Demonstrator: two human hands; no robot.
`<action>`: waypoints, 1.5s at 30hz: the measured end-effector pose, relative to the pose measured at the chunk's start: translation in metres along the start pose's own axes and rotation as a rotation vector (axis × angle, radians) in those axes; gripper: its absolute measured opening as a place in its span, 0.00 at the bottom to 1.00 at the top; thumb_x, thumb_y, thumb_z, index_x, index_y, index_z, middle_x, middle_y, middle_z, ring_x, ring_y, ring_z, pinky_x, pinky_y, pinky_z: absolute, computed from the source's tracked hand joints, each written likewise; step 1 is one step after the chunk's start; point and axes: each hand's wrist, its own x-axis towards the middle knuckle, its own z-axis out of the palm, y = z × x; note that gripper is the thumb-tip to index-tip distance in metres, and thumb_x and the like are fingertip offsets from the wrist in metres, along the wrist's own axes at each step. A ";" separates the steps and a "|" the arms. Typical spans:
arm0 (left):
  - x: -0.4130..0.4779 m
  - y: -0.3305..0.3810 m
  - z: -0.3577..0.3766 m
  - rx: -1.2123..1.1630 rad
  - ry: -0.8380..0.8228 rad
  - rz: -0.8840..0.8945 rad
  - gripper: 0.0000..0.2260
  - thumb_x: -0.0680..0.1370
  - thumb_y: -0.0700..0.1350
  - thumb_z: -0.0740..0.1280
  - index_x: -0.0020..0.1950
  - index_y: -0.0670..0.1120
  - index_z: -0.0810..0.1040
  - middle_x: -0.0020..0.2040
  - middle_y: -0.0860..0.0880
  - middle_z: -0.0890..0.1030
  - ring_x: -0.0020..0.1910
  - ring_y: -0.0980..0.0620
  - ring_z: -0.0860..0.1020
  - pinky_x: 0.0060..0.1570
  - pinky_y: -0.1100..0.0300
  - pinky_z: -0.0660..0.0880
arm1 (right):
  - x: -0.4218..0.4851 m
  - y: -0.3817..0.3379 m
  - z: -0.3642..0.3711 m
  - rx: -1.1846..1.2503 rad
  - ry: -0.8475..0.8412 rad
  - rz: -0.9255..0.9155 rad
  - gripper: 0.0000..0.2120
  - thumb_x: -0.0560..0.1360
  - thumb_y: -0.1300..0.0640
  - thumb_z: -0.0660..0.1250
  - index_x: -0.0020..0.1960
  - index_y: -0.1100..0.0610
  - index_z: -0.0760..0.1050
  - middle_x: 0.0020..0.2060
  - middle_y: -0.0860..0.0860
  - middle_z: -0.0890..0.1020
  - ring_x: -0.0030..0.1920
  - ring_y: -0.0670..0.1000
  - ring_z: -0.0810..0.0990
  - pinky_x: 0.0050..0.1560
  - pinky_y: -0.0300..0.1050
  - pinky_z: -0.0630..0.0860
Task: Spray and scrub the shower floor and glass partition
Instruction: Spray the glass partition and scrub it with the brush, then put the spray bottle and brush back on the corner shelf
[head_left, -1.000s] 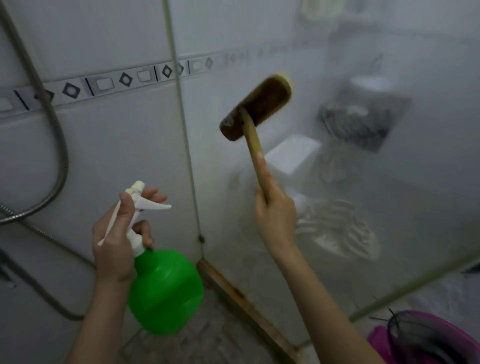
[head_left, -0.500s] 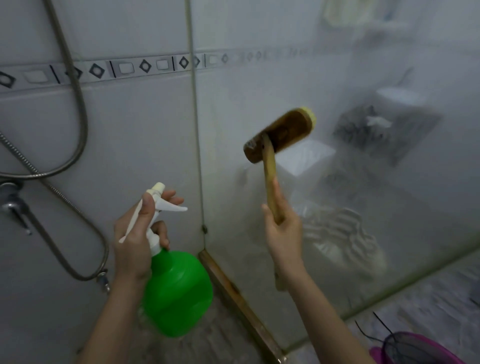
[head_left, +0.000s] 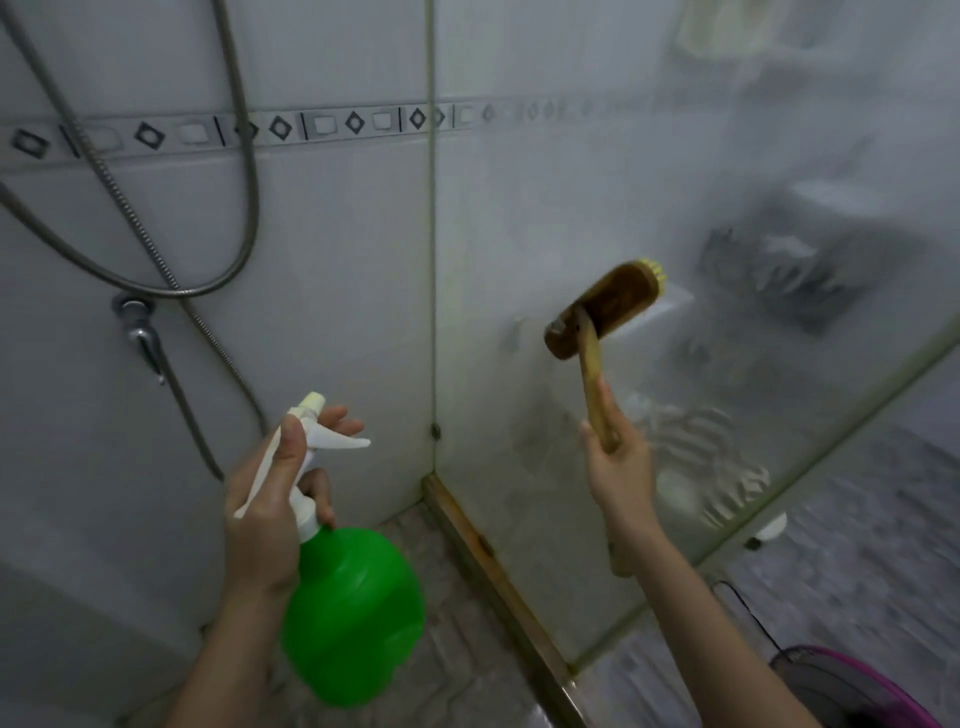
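Since the earlier frames the scrub brush has come lower on the glass partition, and the view has swung so that more of the tiled wall and the metal shower hose now shows at left.

The right hand grips the brush's pale wooden handle, fingers clamped around it. The oblong, dark brown wooden head tilts up to the right, its yellow bristles turned to the cloudy, streaked glass.

The left hand holds the spray bottle by its white neck, fingers closed around it, with the thumb laid along the white trigger head. The bottle is a smooth, rounded, bright green plastic one, hanging above the mottled shower floor.

A worn wooden strip runs along the foot of the glass. A ribbed hose loops down the glossy white wall to a chrome fitting. A band of diamond patterns crosses the tiles. A pink-rimmed basin sits at lower right.
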 end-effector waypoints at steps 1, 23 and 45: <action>-0.011 0.003 -0.005 0.013 0.012 -0.008 0.27 0.67 0.75 0.66 0.56 0.59 0.84 0.55 0.49 0.85 0.23 0.55 0.67 0.23 0.63 0.68 | -0.005 0.008 -0.006 -0.036 -0.024 0.001 0.26 0.79 0.62 0.62 0.69 0.38 0.64 0.66 0.43 0.74 0.52 0.47 0.73 0.55 0.41 0.69; -0.253 0.091 -0.142 0.294 0.749 0.163 0.18 0.73 0.72 0.63 0.52 0.65 0.84 0.49 0.54 0.86 0.25 0.50 0.69 0.33 0.52 0.70 | -0.217 -0.096 0.150 0.240 -0.931 0.030 0.22 0.81 0.53 0.61 0.72 0.40 0.64 0.29 0.51 0.70 0.24 0.48 0.64 0.22 0.41 0.65; -0.484 0.098 -0.060 0.506 2.370 0.406 0.15 0.80 0.58 0.60 0.56 0.54 0.83 0.50 0.49 0.86 0.24 0.52 0.67 0.25 0.61 0.68 | -0.436 -0.066 0.204 0.035 -2.373 -0.298 0.30 0.77 0.59 0.67 0.71 0.36 0.62 0.25 0.45 0.73 0.22 0.50 0.67 0.24 0.42 0.68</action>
